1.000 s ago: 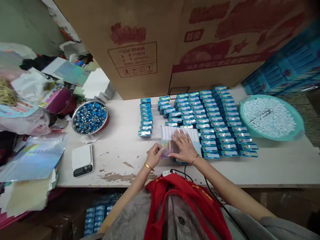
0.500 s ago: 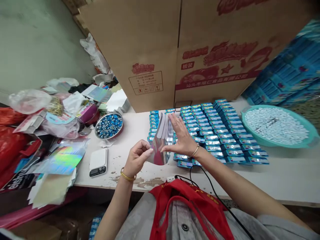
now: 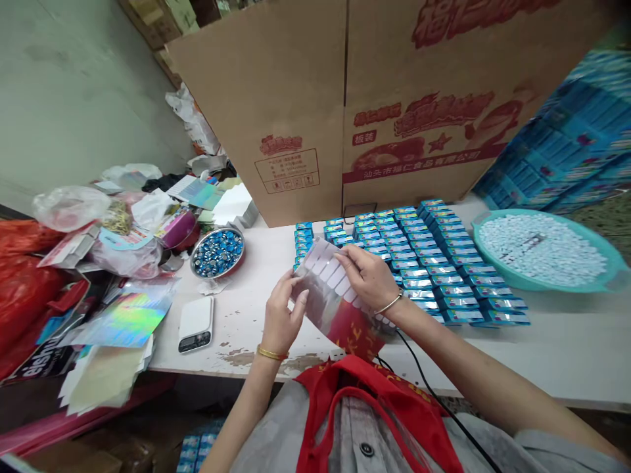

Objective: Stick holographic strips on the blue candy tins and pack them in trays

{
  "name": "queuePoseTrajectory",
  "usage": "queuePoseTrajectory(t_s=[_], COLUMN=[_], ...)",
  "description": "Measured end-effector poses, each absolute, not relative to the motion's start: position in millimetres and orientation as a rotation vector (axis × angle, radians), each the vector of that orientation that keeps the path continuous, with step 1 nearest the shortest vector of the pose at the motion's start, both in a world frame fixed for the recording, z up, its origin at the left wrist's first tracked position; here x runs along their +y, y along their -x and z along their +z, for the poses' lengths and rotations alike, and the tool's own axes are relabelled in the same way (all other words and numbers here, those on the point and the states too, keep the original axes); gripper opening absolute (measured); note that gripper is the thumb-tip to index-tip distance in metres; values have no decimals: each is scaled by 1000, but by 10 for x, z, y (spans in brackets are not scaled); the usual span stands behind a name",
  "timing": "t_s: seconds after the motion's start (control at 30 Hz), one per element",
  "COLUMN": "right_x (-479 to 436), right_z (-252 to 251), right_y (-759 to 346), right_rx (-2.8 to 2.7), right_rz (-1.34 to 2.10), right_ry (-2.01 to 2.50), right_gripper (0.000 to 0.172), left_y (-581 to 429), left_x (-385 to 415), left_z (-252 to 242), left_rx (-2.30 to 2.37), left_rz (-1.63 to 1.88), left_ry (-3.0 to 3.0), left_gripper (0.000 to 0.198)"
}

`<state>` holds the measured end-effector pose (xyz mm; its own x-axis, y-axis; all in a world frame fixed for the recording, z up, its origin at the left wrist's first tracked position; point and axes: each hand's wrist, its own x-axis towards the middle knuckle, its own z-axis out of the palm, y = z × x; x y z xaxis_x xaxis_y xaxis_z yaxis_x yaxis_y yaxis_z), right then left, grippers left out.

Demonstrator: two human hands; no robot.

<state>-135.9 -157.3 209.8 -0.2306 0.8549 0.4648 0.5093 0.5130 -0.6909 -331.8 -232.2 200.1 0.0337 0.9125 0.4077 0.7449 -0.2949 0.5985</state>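
A shiny, see-through sheet of pale rectangular stickers (image 3: 323, 314) is tilted in front of me, above the table. My left hand (image 3: 284, 314) grips its left edge, fingers behind and thumb in front. At the upper right of the sheet, the thumb and fingers of my right hand (image 3: 367, 276) are pinched on the row of stickers; whether one is lifted off, I cannot tell. Just beyond both hands stand rows of small blue boxes (image 3: 419, 263), many with a pale shiny strip on top.
A large cardboard carton (image 3: 296, 85) stands behind the boxes. Right of them is a turquoise basin (image 3: 557, 288) of small white pieces. On the left are a metal bowl (image 3: 231, 268) of blue pieces, a white scale (image 3: 196, 318) and holographic sheets (image 3: 133, 312). A black cable (image 3: 419, 368) crosses the table edge.
The sheet, bent and nearly edge-on before, now lies flatter with its stickers facing me. My right hand has gone from spread fingers to a pinch at its upper edge.
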Motion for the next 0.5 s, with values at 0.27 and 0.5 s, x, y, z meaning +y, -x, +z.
queuePoseTrajectory(t_s=[0.27,0.5], right_x=[-1538,-1458], right_z=[2152,2098], right_y=[1378,1379], right_rx=[-1876,-1836], right_rz=[386,159], right_ry=[1129,1201], right_gripper=[26,29], left_y=[3401,3378], left_x=[-2099,-2044], left_z=[1881,1782], left_rx=[1973,1851], left_rz=[1265,1209], left_ry=[-1901,-1880], left_gripper=[52,33])
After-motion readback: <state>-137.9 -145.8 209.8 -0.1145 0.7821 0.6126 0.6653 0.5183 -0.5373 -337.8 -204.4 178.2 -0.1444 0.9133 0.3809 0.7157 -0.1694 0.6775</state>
